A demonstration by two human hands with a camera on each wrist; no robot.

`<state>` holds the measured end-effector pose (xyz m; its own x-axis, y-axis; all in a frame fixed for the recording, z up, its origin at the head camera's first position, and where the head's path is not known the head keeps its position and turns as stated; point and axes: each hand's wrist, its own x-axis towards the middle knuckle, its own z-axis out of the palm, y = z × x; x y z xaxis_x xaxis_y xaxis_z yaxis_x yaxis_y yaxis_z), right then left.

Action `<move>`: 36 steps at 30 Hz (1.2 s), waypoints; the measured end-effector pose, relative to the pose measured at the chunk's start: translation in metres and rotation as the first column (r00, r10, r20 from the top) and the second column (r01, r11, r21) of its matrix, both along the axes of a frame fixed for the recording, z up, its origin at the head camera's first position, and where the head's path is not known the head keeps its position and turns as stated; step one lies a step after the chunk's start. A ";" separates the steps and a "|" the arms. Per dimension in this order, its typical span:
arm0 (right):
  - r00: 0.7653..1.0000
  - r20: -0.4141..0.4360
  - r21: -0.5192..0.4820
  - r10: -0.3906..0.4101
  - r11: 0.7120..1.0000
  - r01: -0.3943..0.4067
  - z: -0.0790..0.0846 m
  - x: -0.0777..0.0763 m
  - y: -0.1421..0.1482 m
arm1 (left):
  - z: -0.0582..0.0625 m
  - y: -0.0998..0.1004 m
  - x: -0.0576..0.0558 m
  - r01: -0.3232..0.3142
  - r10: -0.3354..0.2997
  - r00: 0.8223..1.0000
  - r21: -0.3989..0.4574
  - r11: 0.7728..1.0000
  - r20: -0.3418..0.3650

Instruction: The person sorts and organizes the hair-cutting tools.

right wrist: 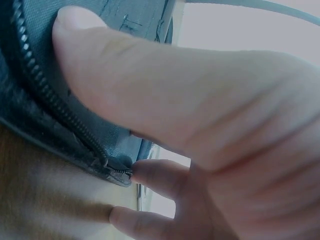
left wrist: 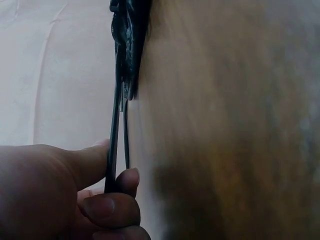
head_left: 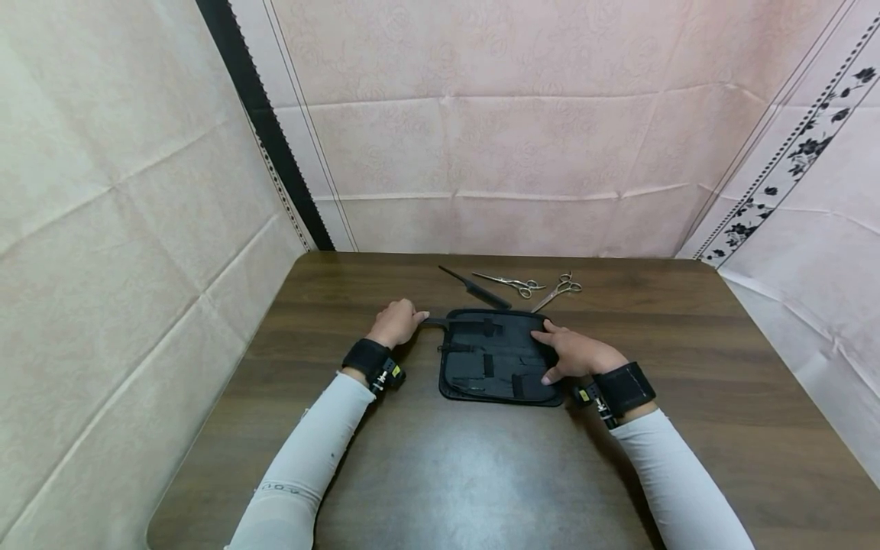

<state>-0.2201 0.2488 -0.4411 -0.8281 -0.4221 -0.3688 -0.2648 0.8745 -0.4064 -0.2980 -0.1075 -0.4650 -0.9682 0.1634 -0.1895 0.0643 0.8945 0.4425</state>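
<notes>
A black zip case (head_left: pixel 505 363) lies open on the table, its inner face with elastic loops turned up. My left hand (head_left: pixel 396 324) pinches the wrist strap (left wrist: pixel 114 130) at the case's left side, between thumb and curled fingers. The strap is drawn out toward the hand in the left wrist view. My right hand (head_left: pixel 579 353) rests on the right side of the case. Its thumb (right wrist: pixel 80 55) lies on the inner fabric beside the zip (right wrist: pixel 50 107), and its other fingers spread over the far right corner.
Beyond the case lie a black comb (head_left: pixel 484 293) with a thin tail, a pair of scissors (head_left: pixel 512 283) and another pair of scissors (head_left: pixel 560 290). The wooden table (head_left: pixel 412 473) meets a cloth-covered wall (head_left: pixel 516 153) at the back.
</notes>
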 end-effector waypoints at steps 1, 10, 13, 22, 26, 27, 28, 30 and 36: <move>1.000 0.000 0.001 -0.001 1.000 0.001 0.000 0.000 0.000 | 0.000 0.000 0.000 0.003 -0.003 1.000 0.000 1.000 0.001; 1.000 -0.002 0.004 -0.005 1.000 0.005 0.001 -0.002 -0.001 | 0.002 0.000 0.001 0.012 -0.012 1.000 0.000 1.000 -0.013; 1.000 -0.002 0.005 -0.004 1.000 0.004 0.001 -0.001 -0.001 | 0.002 0.000 0.001 0.011 -0.011 1.000 0.001 1.000 -0.014; 1.000 0.006 -0.002 0.002 1.000 -0.002 0.002 0.001 -0.001 | 0.000 0.000 0.001 0.010 -0.010 1.000 0.005 1.000 -0.017; 1.000 0.006 -0.002 -0.001 1.000 0.001 0.003 0.001 -0.001 | 0.000 0.001 0.001 0.009 -0.009 1.000 0.007 1.000 -0.019; 1.000 0.004 -0.001 -0.001 1.000 0.001 0.002 0.001 -0.001 | 0.000 0.001 0.001 0.009 -0.009 1.000 0.007 1.000 -0.020; 1.000 0.002 -0.001 -0.001 1.000 0.001 0.002 0.001 -0.001 | 0.000 0.001 0.001 0.007 -0.007 1.000 0.006 1.000 -0.022; 1.000 0.001 -0.001 -0.001 1.000 0.001 0.002 0.000 -0.001 | 0.000 0.002 0.001 0.007 -0.007 1.000 0.007 1.000 -0.025; 1.000 0.005 -0.005 -0.004 1.000 0.004 0.001 0.000 -0.001 | 0.002 0.004 0.003 0.009 -0.009 1.000 0.005 1.000 -0.026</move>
<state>-0.2197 0.2477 -0.4396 -0.8281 -0.4205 -0.3706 -0.2591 0.8735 -0.4121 -0.2953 -0.1037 -0.4633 -0.9712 0.1726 -0.1640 0.0833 0.8916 0.4452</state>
